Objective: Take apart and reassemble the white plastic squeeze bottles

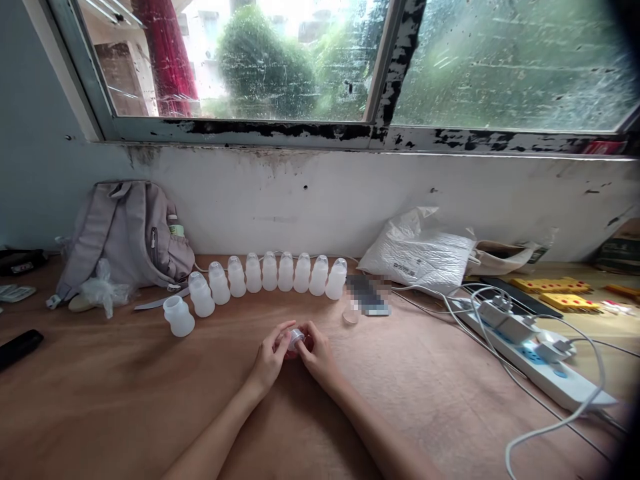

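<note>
A small see-through plastic bottle with a red bottom [295,340] is gripped between the left hand [271,356] and the right hand [318,355], fingers closed around it, just above the brown wooden tabletop [125,393]. It looks light, smooth and a bit slippery, so it is best held by its sides. A row of white plastic bottles [270,277] is lined up behind, under a rainy window [510,60].

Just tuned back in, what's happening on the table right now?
A person's left hand and right hand meet around a small clear-capped bottle on the wooden table. Behind them, a row of capped white bottles curves along the wall, with one uncapped bottle at its left end. A loose cap lies beside a phone.
</note>
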A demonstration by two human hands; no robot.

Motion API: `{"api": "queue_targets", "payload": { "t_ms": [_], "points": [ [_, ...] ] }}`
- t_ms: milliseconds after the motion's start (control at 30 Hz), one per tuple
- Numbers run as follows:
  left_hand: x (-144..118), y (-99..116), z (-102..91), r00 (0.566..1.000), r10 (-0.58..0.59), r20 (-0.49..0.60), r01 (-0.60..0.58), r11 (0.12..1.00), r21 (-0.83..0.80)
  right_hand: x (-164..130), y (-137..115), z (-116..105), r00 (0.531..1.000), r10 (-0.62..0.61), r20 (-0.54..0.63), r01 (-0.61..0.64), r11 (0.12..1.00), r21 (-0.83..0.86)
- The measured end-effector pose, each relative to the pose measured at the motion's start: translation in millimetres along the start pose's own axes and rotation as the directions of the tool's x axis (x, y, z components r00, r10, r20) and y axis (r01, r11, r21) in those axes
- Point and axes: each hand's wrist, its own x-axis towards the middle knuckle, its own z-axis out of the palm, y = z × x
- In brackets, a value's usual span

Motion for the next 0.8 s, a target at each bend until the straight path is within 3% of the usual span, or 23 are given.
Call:
{"api": "queue_targets", "payload": {
  "t_ms": [433, 800],
  "points": [
    [-1, -5, 1.7, 1.0, -0.004, -0.007, 0.004, 0.998, 0.06, -2, -6, 1, 0.999, 0.03, -0.035, -0.033, 0.995, -0.094],
    [-10, -3, 1.9, 0.995, 0.075, 0.059, -0.092, 0.921, 0.38, 1, -2, 0, 0.995, 0.092, -0.046, -0.096, 0.991, -0.091]
  ]
}}
